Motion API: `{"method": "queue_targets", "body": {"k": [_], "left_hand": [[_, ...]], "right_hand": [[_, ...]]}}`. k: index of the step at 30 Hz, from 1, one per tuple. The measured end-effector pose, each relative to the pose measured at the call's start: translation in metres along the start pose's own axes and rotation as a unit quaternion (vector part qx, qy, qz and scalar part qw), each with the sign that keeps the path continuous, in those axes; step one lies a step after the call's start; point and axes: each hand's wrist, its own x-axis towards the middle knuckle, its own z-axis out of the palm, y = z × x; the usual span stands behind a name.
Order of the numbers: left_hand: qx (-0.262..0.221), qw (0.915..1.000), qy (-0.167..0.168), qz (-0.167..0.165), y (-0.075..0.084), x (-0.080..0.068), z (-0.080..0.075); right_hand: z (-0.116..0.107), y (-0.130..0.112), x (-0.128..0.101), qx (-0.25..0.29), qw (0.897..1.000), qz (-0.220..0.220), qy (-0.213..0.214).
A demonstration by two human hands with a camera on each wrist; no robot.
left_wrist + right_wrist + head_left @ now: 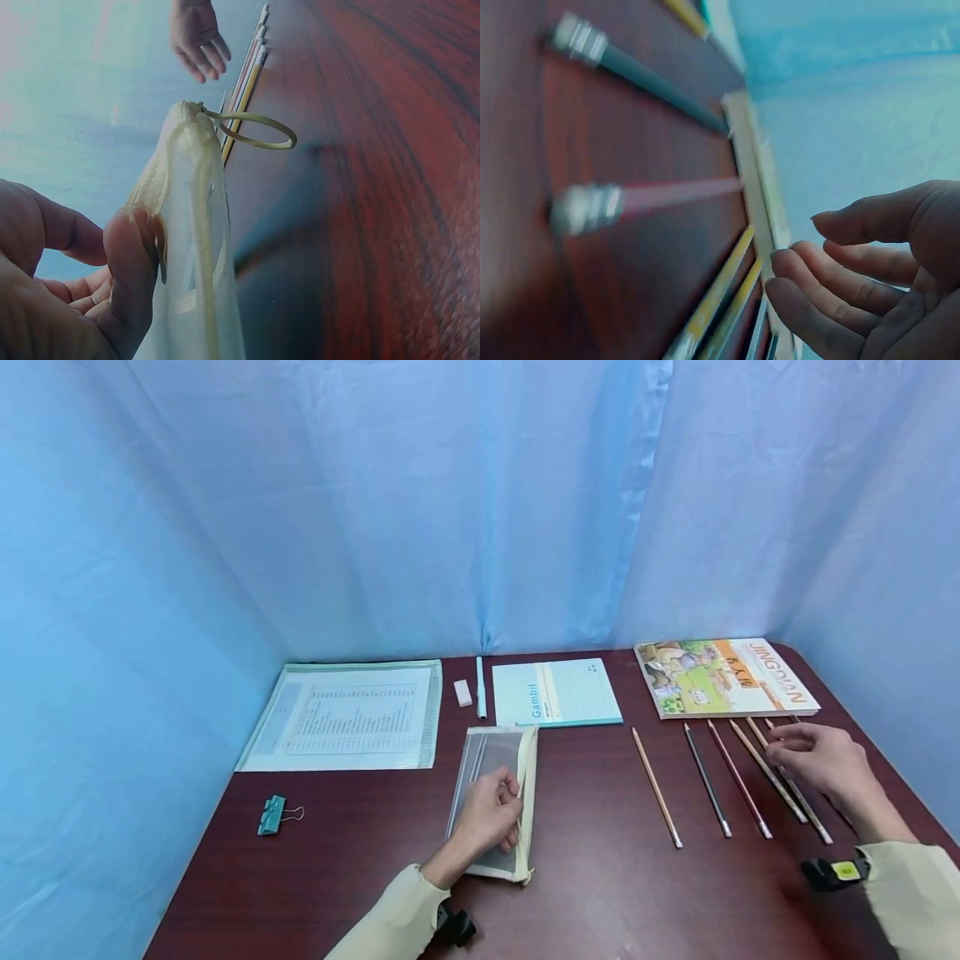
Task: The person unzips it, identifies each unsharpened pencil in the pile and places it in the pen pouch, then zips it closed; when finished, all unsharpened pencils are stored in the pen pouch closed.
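Observation:
My left hand (504, 806) rests on a flat mesh pencil pouch (491, 752) with a cream zipper edge, lying mid-table. In the left wrist view the left hand (120, 255) pinches the pouch (191, 247) at its zipper edge with thumb and fingers, and the pull loop (255, 131) sticks out at the end. Several pencils (707, 781) lie in a row to the right. My right hand (791, 745) hovers over the rightmost pencils (712, 300) with fingers loosely curved, and the right hand (832, 270) holds nothing.
Along the back of the dark wooden table (592, 877) lie a document folder (347, 717), a white eraser (462, 692), a light pen (481, 687), a "Gambit" notepad (557, 692) and a picture book (723, 677). A teal binder clip (272, 815) sits front left. Blue curtains surround the table.

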Motion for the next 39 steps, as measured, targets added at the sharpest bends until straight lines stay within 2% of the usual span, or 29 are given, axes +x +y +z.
{"method": "queue_targets", "body": {"k": [3, 9, 16, 21, 27, 33, 36, 39], "left_hand": [[0.004, 1.0000, 0.000, 0.002, 0.000, 0.000, 0.000], [0.003, 1.0000, 0.000, 0.000, -0.001, 0.000, 0.000], [-0.003, 1.0000, 0.000, -0.004, -0.001, 0.000, 0.001], [-0.006, 1.0000, 0.000, -0.006, -0.001, 0.000, 0.001], [-0.005, 1.0000, 0.002, -0.005, -0.002, 0.001, 0.001], [-0.012, 0.9999, 0.002, -0.011, -0.001, 0.002, 0.000], [-0.009, 0.9999, 0.003, -0.010, -0.001, 0.002, 0.000], [-0.005, 1.0000, 0.002, -0.008, -0.001, 0.002, 0.000]], "right_hand": [[-0.003, 0.015, 0.002, -0.061, 0.998, -0.014, 0.009], [0.000, 0.026, 0.007, -0.106, 0.993, -0.041, 0.029], [0.004, 0.024, 0.008, -0.133, 0.991, 0.003, 0.005], [0.008, 0.024, 0.011, -0.154, 0.988, -0.006, 0.006], [0.008, 0.022, 0.018, -0.168, 0.986, -0.014, 0.001], [-0.003, 0.018, 0.016, -0.160, 0.987, 0.015, -0.018], [-0.009, 0.015, 0.014, -0.146, 0.989, 0.016, -0.012], [-0.012, 0.015, 0.011, -0.124, 0.992, -0.005, 0.009]]}}
